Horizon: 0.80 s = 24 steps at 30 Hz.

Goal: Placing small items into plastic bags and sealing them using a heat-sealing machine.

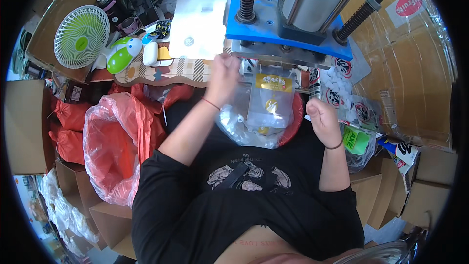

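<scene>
A clear plastic bag [270,102] with a gold printed panel hangs flat below the front edge of a blue press [288,40], between my two hands. My left hand [225,76] is raised beside the press's left front corner, slightly blurred, its fingers curled closed. Lower on the other side, my right hand [323,121] is closed with the thumb folded over the fingers. Whether either hand holds anything small is hidden. Behind the hanging bag, a round container lined with clear plastic [234,127] sits at my lap, with a red liner [295,122] showing along its right side.
A white-and-green fan [82,36], a white mouse-shaped item [150,54] and a white sheet [198,27] occupy the left worktop. An open red plastic bag [117,146] stands at my left. Cardboard walls [405,68] and printed bags [366,110] border the right side.
</scene>
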{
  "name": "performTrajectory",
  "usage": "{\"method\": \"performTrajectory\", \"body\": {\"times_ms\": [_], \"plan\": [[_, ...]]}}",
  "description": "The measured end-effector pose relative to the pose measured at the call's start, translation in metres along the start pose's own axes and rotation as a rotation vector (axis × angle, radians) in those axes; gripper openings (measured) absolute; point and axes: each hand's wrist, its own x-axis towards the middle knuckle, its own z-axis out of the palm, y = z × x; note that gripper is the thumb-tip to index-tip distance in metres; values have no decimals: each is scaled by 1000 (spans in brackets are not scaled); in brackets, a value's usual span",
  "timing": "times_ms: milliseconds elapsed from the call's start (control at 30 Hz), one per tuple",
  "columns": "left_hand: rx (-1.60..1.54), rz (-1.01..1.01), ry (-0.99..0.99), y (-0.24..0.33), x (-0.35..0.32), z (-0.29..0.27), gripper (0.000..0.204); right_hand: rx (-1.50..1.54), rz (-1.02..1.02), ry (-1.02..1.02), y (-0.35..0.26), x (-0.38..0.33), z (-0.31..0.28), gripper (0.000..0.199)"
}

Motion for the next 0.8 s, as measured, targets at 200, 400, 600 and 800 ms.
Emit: {"method": "performTrajectory", "body": {"times_ms": [200,400,600,800], "plan": [[993,624,-2,-44,23,-68,51,-40,-82,232,-18,7,12,26],[133,135,-233,-40,-32,-68,32,-63,-148,123,-30,19,21,18],[-247,5,-471,-1,-62,-37,17,225,-190,136,-57,44,30,12],[-524,-199,-676,20,-85,-9,21,25,-284,144,-61,54,20,12]]}}
